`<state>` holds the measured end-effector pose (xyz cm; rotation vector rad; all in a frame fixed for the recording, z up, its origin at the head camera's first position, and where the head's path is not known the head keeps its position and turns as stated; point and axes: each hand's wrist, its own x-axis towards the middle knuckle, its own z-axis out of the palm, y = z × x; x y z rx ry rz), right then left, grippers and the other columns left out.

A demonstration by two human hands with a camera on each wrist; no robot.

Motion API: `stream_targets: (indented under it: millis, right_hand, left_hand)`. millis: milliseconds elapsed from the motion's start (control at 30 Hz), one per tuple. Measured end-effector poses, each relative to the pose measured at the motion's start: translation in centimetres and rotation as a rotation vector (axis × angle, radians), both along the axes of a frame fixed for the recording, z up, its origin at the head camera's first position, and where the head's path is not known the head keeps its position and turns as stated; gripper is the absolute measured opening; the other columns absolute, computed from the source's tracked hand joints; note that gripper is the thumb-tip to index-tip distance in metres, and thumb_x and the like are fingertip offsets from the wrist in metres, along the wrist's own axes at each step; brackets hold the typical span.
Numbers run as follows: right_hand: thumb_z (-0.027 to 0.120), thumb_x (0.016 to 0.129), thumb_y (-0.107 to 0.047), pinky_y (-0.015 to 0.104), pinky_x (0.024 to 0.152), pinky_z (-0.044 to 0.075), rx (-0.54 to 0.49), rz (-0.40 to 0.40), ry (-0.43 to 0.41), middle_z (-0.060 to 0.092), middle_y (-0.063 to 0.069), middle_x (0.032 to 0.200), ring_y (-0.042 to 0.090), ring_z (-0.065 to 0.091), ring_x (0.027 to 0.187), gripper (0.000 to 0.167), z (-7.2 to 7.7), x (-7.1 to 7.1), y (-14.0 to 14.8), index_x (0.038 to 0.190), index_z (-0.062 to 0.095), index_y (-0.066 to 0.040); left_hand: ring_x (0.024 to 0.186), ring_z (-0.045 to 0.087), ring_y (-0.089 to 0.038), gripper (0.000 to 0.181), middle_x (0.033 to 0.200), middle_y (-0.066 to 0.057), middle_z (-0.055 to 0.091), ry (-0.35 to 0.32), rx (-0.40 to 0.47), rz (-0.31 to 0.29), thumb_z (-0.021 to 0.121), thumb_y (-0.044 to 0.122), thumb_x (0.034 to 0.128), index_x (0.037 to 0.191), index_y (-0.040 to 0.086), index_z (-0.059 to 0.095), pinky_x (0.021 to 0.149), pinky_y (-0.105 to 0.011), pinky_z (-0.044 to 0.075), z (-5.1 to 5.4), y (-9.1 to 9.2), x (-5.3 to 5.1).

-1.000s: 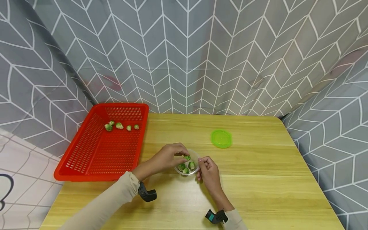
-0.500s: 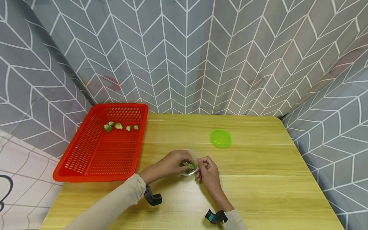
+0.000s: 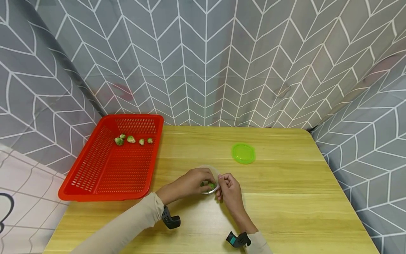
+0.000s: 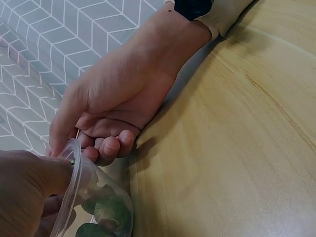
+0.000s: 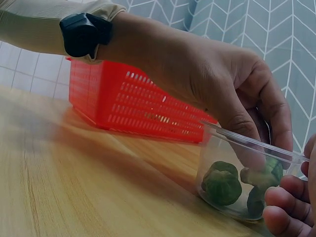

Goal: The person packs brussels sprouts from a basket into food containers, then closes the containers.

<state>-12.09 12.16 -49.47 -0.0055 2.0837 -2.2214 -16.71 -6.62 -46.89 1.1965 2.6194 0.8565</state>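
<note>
A clear round plastic container (image 3: 213, 170) stands on the wooden table between both hands. My left hand (image 3: 194, 180) reaches down into it from the left, and thumb and fingers hold a Brussels sprout (image 5: 271, 172) low inside. Another Brussels sprout (image 5: 220, 183) sits beside it against the container's wall. In the head view the left hand covers most of the contents. On the right side, my right hand (image 3: 231, 190) pinches the container's rim between thumb and forefinger; its other fingers are curled, as the left wrist view shows.
A red perforated basket (image 3: 152, 176) stands at the left, with several Brussels sprouts (image 3: 131, 139) near its back wall. Behind the container, to the right, a green lid (image 3: 243, 153) lies flat on the wooden table (image 3: 301, 197). A patterned curtain (image 3: 206, 63) hangs behind.
My left hand has moved right and down into the container with a Brussels sprout, covering the other sprouts from the head view. The right hand stays at the rim.
</note>
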Motion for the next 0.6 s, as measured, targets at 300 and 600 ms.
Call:
stream_targets:
  millis: [300, 600]
  right_hand:
    - [0.054, 0.105, -0.014, 0.031, 0.045, 0.053, -0.007, -0.006, -0.004, 0.061, 0.032, 0.074, 0.022, 0.058, 0.050, 0.025, 0.06, 0.01, -0.01, 0.097, 0.056, 0.010]
    - [0.054, 0.105, -0.014, 0.031, 0.044, 0.052, -0.001, -0.015, -0.003, 0.060, 0.033, 0.073, 0.023, 0.057, 0.049, 0.025, 0.02, 0.05, -0.08, 0.097, 0.056, 0.009]
  left_hand:
    - [0.093, 0.063, -0.006, 0.013, 0.104, 0.008, 0.067, 0.034, -0.031, -0.015, 0.077, 0.015, 0.0908, 0.103, 0.016, 0.076, 0.078, -0.015, 0.050, -0.23, 0.12, -0.03]
    - [0.092, 0.063, -0.006, 0.012, 0.103, 0.008, 0.067, 0.049, -0.046, -0.018, 0.077, 0.016, 0.0903, 0.102, 0.017, 0.076, 0.078, -0.015, 0.050, -0.29, 0.19, -0.08]
